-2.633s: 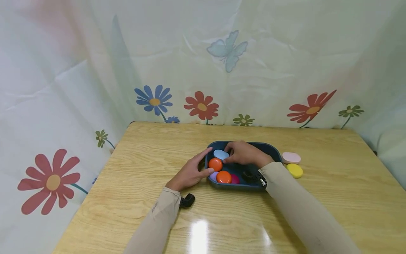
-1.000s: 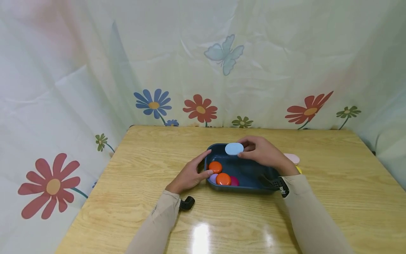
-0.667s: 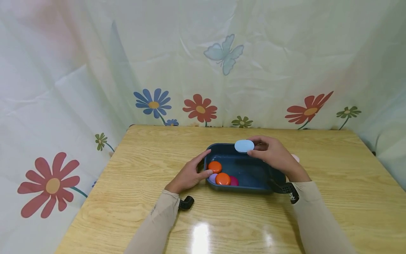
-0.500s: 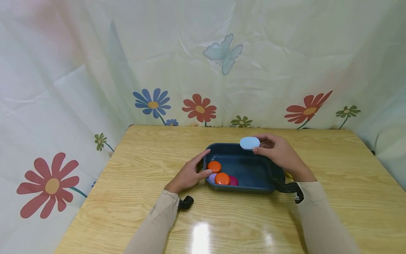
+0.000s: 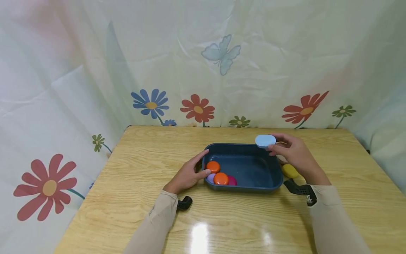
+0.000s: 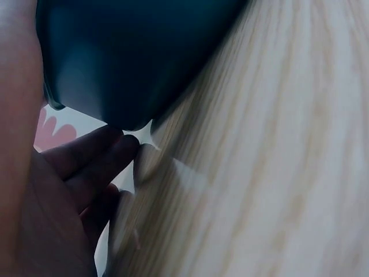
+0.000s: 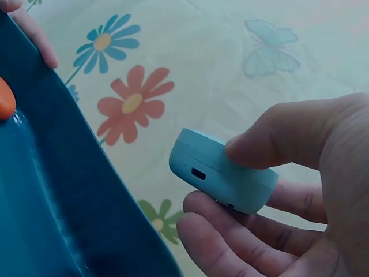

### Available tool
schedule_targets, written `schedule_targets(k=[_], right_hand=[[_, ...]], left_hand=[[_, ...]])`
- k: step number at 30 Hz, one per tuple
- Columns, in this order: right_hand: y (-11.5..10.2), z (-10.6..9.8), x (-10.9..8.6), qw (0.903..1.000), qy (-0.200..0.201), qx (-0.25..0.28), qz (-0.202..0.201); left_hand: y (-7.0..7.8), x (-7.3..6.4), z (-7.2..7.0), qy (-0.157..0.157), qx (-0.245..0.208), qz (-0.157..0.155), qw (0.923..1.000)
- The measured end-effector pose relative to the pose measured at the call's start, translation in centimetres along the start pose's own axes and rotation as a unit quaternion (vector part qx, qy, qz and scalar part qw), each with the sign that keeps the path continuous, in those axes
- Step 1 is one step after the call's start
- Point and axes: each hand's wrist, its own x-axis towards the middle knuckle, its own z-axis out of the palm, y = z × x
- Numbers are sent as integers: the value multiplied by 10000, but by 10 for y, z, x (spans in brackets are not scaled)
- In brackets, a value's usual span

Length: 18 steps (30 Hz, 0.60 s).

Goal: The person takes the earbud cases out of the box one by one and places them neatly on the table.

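Note:
My right hand (image 5: 296, 153) pinches a light blue earbud case (image 5: 265, 141) between thumb and fingers, above the back right corner of a dark blue plastic tray (image 5: 244, 189). In the right wrist view the case (image 7: 216, 170) is tilted, with a small charging port on its side. At the tray's left end, my left hand (image 5: 188, 175) holds the wall, thumb over the rim and fingers outside. In the left wrist view, fingertips (image 6: 130, 147) touch the tray's underside near a corner. Two orange rounded cases (image 5: 221, 179), a lilac one (image 5: 210, 177) and a magenta one (image 5: 232, 180) lie inside the tray.
A yellow rounded case (image 5: 290, 170) lies on the wooden table (image 5: 241, 222), right of the tray. Beside it a pink case (image 5: 282, 159) is partly covered by my right hand. A flower-printed curtain (image 5: 253, 70) hangs behind the table.
My right hand has lifted the light blue earbud case out of the tray's left part and carried it right, over the back right corner. My left hand stays at the tray's left end.

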Motion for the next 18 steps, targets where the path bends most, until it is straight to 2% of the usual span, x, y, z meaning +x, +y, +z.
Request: schedule_targets(k=[5, 11, 18], right_hand=[[4, -10, -5, 9993, 352, 24, 92], [12, -21, -8, 9987, 455, -9, 221], [18, -36, -15, 9977, 564, -104, 350]], left_hand=[[2, 0, -2, -6, 55, -31, 10000], [4, 0, -5, 32, 80, -47, 10000], [3, -1, -2, -32, 32, -68, 10000]])
